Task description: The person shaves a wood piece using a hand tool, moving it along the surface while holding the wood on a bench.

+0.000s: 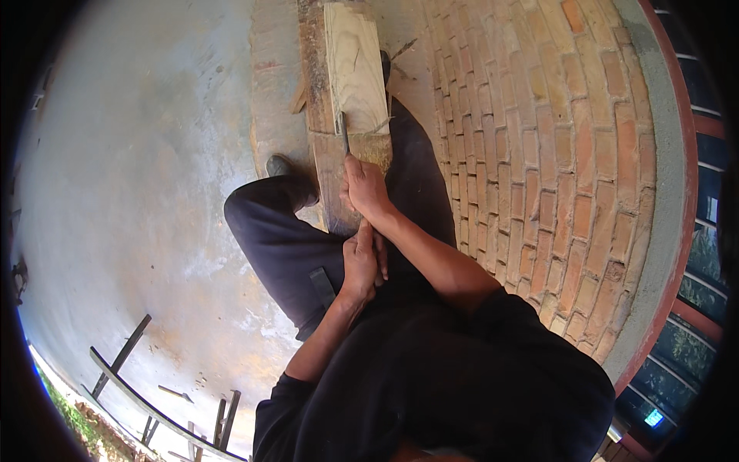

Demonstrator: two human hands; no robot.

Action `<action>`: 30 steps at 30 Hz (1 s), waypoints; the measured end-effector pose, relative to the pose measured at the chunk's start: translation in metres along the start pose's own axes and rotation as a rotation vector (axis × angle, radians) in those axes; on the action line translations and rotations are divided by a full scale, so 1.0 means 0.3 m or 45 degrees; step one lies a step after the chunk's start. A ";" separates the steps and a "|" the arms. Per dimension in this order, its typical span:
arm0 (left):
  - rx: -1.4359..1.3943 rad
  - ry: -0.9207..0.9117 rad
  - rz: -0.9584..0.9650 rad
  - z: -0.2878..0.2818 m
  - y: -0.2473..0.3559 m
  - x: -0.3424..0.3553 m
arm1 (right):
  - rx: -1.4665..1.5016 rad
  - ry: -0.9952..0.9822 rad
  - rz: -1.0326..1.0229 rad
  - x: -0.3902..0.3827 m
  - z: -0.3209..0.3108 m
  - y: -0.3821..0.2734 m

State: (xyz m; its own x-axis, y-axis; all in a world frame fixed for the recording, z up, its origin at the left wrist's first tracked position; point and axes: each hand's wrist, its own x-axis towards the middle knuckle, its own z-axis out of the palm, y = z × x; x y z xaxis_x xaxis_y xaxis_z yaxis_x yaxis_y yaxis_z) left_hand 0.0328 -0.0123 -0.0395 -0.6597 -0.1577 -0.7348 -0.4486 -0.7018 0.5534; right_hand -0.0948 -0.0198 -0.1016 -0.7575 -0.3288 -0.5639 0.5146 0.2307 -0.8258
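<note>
My right hand (366, 185) is closed round a narrow dark metal tool (345, 131), a chisel by its look, whose tip rests at the lower left of a pale wooden board (356, 65). The board lies on a worn, darker timber beam (323, 154) between my legs. Just behind and below it, my left hand (362, 262) has its fingers curled toward the tool's rear end; what exactly they hold is hidden.
A brick surface (554, 177) runs along my right, edged by a window (685, 362). A pale concrete floor (138, 192) spreads to my left, with dark metal frames (138, 393) at the lower left. A small wood offcut (299, 98) lies beside the beam.
</note>
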 end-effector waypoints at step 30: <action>-0.005 0.054 0.025 0.025 0.006 -0.020 | 0.033 -0.036 0.037 -0.052 -0.023 -0.044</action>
State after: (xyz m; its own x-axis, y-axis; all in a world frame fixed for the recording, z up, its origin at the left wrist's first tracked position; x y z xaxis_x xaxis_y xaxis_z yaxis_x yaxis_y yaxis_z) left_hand 0.0314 -0.0073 -0.0312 -0.6423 -0.2008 -0.7397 -0.4333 -0.7009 0.5665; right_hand -0.0925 -0.0115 -0.0820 -0.7307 -0.3481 -0.5873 0.5468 0.2168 -0.8087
